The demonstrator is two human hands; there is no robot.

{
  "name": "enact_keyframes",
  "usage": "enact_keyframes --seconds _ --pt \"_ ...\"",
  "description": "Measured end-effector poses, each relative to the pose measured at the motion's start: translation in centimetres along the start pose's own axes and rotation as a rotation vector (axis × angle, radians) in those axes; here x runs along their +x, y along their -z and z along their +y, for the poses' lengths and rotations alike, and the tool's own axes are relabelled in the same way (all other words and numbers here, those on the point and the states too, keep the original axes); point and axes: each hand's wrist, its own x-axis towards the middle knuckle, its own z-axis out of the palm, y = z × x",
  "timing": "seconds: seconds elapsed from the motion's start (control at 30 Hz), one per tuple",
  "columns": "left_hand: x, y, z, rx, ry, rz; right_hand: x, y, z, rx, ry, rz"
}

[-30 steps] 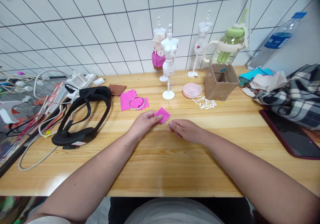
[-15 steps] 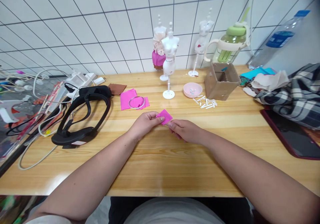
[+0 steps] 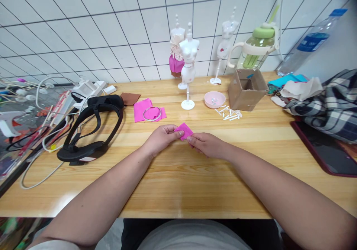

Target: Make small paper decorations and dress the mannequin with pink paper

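Observation:
A small folded square of bright pink cloth [image 3: 184,130] is held above the table between my two hands. My left hand [image 3: 163,138] pinches its left side, thumb on top and fingers underneath. At the lower right corner, my right hand [image 3: 205,143] is closed, with thumb and fingertips pressed together on the cloth's edge. Whether something thin, such as a needle, is also in those fingers I cannot tell. Beyond my left hand lie larger pink cloth pieces [image 3: 139,112] with a thin ring [image 3: 152,119] resting on them.
Small white mannequins [image 3: 189,62] stand behind, one dressed. A pink bowl [image 3: 214,100], white sticks [image 3: 231,115], and a cardboard box [image 3: 247,96] are back right. A black headset [image 3: 83,151] and cables occupy the left; a phone [image 3: 326,149] and checked cloth [image 3: 334,105] the right.
My right fingertips have moved slightly up and onto the pink square's lower right edge, where a small gap showed before. My left hand keeps its pinch with little movement.

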Motion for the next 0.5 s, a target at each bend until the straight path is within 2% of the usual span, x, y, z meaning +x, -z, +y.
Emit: enact_keyframes --seconds 0.5 --pt "0.04 0.00 0.00 0.024 -0.004 -0.006 -0.06 0.16 -0.16 0.080 -0.030 -0.042"
